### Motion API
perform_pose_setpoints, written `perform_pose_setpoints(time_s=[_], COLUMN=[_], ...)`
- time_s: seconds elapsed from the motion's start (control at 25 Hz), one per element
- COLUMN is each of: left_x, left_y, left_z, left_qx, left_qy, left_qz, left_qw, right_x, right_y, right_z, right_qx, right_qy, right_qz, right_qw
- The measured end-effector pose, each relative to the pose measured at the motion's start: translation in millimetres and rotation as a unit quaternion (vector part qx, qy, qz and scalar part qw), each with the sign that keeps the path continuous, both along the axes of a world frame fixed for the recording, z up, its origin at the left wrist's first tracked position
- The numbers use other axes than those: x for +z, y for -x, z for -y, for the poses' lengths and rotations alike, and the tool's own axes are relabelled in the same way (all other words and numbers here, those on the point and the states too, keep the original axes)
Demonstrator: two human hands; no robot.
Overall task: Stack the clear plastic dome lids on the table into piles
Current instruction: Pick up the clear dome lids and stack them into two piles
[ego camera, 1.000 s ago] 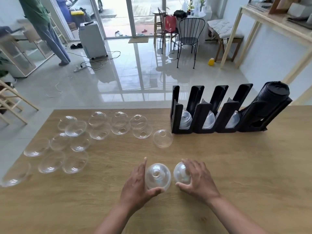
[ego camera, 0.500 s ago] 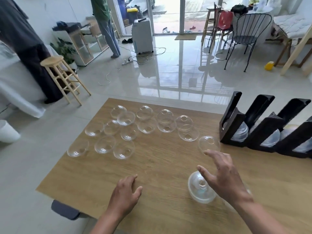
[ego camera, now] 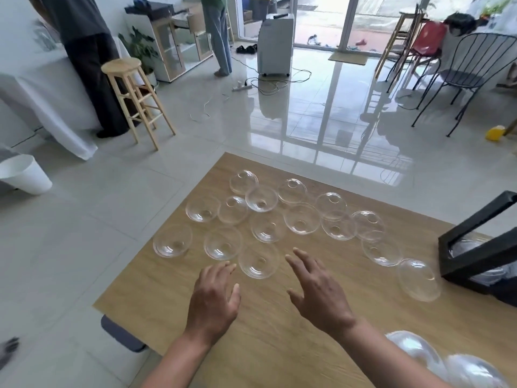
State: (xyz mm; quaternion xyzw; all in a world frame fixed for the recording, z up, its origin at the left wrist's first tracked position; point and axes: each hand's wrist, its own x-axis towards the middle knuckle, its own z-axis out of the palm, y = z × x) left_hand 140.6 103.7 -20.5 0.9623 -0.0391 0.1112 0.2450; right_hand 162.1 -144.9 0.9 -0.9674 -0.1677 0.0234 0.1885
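Several clear plastic dome lids (ego camera: pixel 268 228) lie spread over the far left part of the wooden table (ego camera: pixel 274 345), some dome up, most upside down. The nearest upturned lid (ego camera: pixel 258 260) sits just beyond my fingertips, between both hands. My left hand (ego camera: pixel 215 298) hovers open, fingers apart, close to that lid. My right hand (ego camera: pixel 319 292) is also open and empty, reaching toward the group. One lone lid (ego camera: pixel 418 278) rests dome up at the right. A pile of lids (ego camera: pixel 447 362) lies blurred at the bottom right, under my right forearm.
A black slotted lid rack (ego camera: pixel 481 247) stands at the table's right edge with lids in it. The table's left edge (ego camera: pixel 156 236) drops to a tiled floor. Beyond are a wooden stool (ego camera: pixel 134 99), a white bin (ego camera: pixel 23 173), chairs and two standing people.
The view has swung left toward the spread lids. My right hand let go of the pile and both hands moved forward to the nearest upturned lid.
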Motion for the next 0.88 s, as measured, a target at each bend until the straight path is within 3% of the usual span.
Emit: perform_pose_setpoints(time_s=[0.2, 0.4, 0.52, 0.6, 0.64, 0.68, 0.76, 0.84, 0.88], left_x=[0.4, -2.7, -5.5, -4.5, -3.7, -0.8, 10.9, 20.5, 21.8], left_y=[-28.4, -58.0, -66.2, -66.2, -63.7, -59.4, -49.2, -45.8, -46.6], left_z=[-22.0, -35.4, -38.8, -39.4, -37.5, -33.2, -15.6, 6.1, 16.0], left_qx=[-0.017, -0.033, -0.043, -0.071, -0.085, -0.097, -0.116, -0.11, -0.095], left_qy=[-0.062, -0.132, -0.172, -0.182, -0.157, -0.095, 0.109, 0.328, 0.405], left_qz=[0.053, -0.001, -0.02, -0.011, -0.017, -0.037, -0.13, -0.275, -0.341], left_qw=[0.997, 0.991, 0.984, 0.981, 0.984, 0.99, 0.979, 0.897, 0.843], right_x=[-24.2, -30.5, -14.8, -3.6, -1.6, -0.8, -4.5, -12.5, -16.6], right_y=[-26.3, -28.0, -8.9, 9.9, 17.9, 22.9, 25.7, 26.5, 28.3], right_z=[-39.5, -41.4, -28.2, -15.5, -8.5, -0.9, 17.0, 32.5, 39.0], right_qx=[0.058, 0.105, 0.088, -0.004, -0.067, -0.145, -0.314, -0.435, -0.471], right_qy=[0.039, 0.063, -0.016, -0.117, -0.19, -0.288, -0.471, -0.549, -0.556], right_qz=[0.016, 0.076, 0.024, -0.069, -0.127, -0.183, -0.25, -0.28, -0.284], right_qw=[0.997, 0.99, 0.996, 0.991, 0.971, 0.929, 0.786, 0.657, 0.623])
